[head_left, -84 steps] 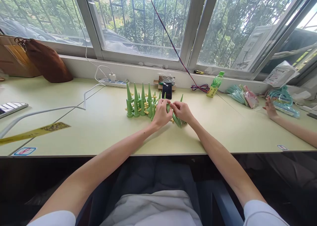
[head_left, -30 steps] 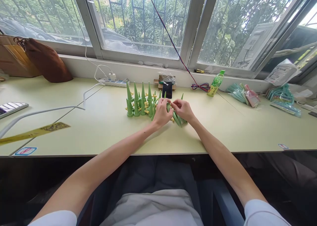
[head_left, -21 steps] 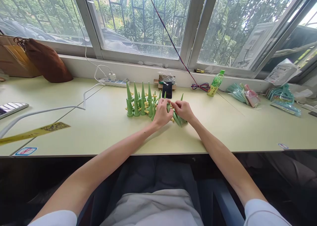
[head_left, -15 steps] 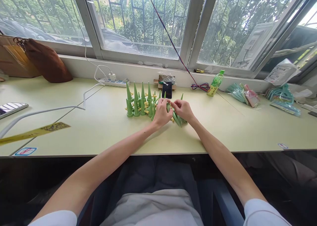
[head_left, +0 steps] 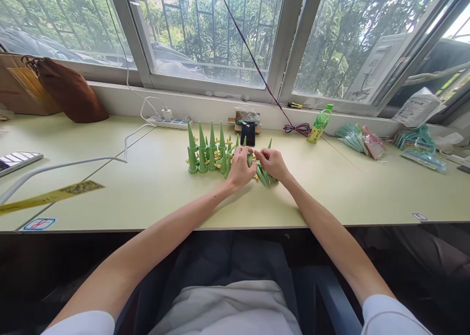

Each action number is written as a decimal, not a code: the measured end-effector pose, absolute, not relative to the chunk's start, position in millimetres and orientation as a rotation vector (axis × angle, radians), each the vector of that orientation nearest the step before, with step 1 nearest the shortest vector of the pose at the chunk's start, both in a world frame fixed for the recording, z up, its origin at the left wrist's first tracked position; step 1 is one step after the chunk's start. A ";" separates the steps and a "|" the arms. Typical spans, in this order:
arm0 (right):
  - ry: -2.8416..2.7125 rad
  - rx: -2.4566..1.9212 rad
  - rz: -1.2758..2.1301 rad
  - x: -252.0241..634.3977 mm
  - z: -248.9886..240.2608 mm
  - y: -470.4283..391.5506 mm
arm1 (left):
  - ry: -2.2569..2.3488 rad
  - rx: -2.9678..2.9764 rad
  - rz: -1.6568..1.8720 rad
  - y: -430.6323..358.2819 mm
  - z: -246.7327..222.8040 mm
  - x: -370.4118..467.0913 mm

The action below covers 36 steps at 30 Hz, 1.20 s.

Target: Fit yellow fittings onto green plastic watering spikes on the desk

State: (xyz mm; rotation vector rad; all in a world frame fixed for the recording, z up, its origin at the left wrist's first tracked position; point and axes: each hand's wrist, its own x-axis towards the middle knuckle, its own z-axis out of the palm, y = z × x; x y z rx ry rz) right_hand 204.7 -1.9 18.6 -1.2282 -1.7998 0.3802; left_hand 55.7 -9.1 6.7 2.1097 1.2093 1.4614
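Note:
My left hand (head_left: 241,167) is closed, its fingers wrapped round a green cone (head_left: 250,158) that shows only in part. Close beside it, my right hand (head_left: 272,163) pinches at the top of that piece; whatever is between its fingertips is too small to make out. To the left, several upright green cones (head_left: 202,161) with round bases stand in rows. Small yellow pieces (head_left: 218,155) show among them. Under my right hand, more green cones (head_left: 263,177) lie tilted on the table. My fingers hide part of the group.
Behind the cones lies a black phone (head_left: 247,134) by a small cardboard box (head_left: 240,115). A green bottle (head_left: 319,124) stands to the right, near a coil of cable (head_left: 298,129). A power strip (head_left: 172,123) and white cable (head_left: 125,149) are at left. Bagged dustpans (head_left: 418,144) lie far right.
Both hands keep nearly the same place and grip. The right fingertips have shifted very slightly right, a little apart from the left hand.

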 end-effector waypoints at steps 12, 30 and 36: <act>-1.802 -1.140 0.466 202.9 17.0 -0.7 | 1.204 2.095 1.486 -8.1 10.2 54.9; -1.771 -1.197 0.385 203.4 17.8 -0.5 | 1.211 2.075 1.479 -8.0 9.3 55.1; -1.799 -1.215 0.359 204.4 17.4 -0.4 | 1.220 2.084 1.472 -7.4 9.1 55.2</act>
